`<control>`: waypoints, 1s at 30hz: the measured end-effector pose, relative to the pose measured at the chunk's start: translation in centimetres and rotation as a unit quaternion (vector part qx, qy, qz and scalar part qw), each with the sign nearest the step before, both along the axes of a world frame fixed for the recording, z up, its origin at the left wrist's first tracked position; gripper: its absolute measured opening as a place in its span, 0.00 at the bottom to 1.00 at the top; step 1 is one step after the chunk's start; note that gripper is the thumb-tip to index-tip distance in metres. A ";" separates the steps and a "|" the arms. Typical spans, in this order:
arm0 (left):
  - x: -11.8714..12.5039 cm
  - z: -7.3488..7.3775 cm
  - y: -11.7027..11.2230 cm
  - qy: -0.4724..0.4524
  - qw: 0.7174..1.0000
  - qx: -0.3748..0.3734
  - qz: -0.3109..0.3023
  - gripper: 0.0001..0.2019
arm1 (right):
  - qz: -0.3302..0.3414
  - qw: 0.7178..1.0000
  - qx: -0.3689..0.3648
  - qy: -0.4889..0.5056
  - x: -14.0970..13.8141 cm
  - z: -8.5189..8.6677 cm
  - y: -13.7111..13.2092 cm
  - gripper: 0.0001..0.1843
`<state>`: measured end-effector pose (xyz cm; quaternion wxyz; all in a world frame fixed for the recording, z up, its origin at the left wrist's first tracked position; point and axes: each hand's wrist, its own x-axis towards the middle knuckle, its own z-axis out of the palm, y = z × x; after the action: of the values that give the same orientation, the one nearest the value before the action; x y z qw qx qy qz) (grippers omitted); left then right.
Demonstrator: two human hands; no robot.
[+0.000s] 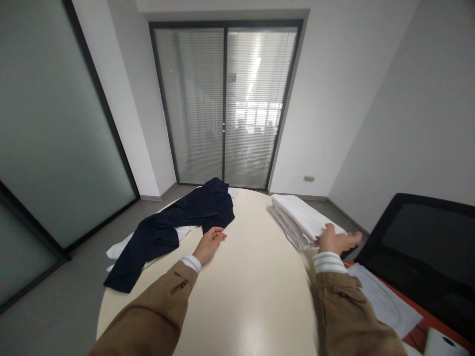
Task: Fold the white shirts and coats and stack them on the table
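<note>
On the left half of the pale round table lies a crumpled dark navy garment, with white cloth showing from under it. My left hand is over the table beside the garment's near right edge, its fingers curled loosely together and nothing seen in them. At the table's right edge is a stack of folded white cloth, its layers showing on the left side. My right hand is at the stack's near right corner, fingers spread apart; whether it touches the cloth I cannot tell.
To the right stand a black mesh-backed chair and a reddish surface bearing papers and a white object with a dark oval. Past the table are a glass partition with blinds and white walls.
</note>
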<state>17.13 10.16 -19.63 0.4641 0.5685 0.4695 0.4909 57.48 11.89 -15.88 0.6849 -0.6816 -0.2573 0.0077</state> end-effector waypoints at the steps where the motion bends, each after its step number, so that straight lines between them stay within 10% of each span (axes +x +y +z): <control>1: 0.0 0.0 0.0 0.003 1.000 -0.002 -0.001 0.19 | -0.059 0.997 -0.034 -0.046 -0.4 0.5 -0.4 0.39; 3: 0.0 0.1 -0.1 0.010 1.000 -0.003 -0.001 0.18 | -0.090 0.982 -0.071 -0.148 -1.2 1.5 -1.0 0.31; 7: 0.1 0.1 -0.1 0.025 1.000 -0.004 0.002 0.17 | 0.055 0.914 -0.145 -0.376 -2.9 2.7 -1.4 0.26; 14: 0.0 0.2 -0.1 0.032 0.999 0.011 -0.002 0.16 | 0.131 0.804 -0.387 -0.432 -5.3 2.6 -1.3 0.26; 21: 0.0 0.3 -0.2 0.115 0.991 0.067 0.017 0.12 | 0.054 0.785 -0.324 -0.526 -9.8 2.1 -0.4 0.36; 26: -2.1 0.8 0.3 0.336 0.902 0.217 0.161 0.12 | 0.072 0.790 -0.299 -0.530 -11.4 0.0 0.3 0.31; 30: -4.4 0.5 1.0 0.471 0.824 0.198 0.246 0.14 | 0.116 0.785 -0.236 -0.561 -12.3 -0.8 0.1 0.31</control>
<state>12.75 11.13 -19.16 -0.0722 0.6763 0.6476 0.3436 45.18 11.99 -16.70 0.2314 -0.6710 -0.6638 -0.2359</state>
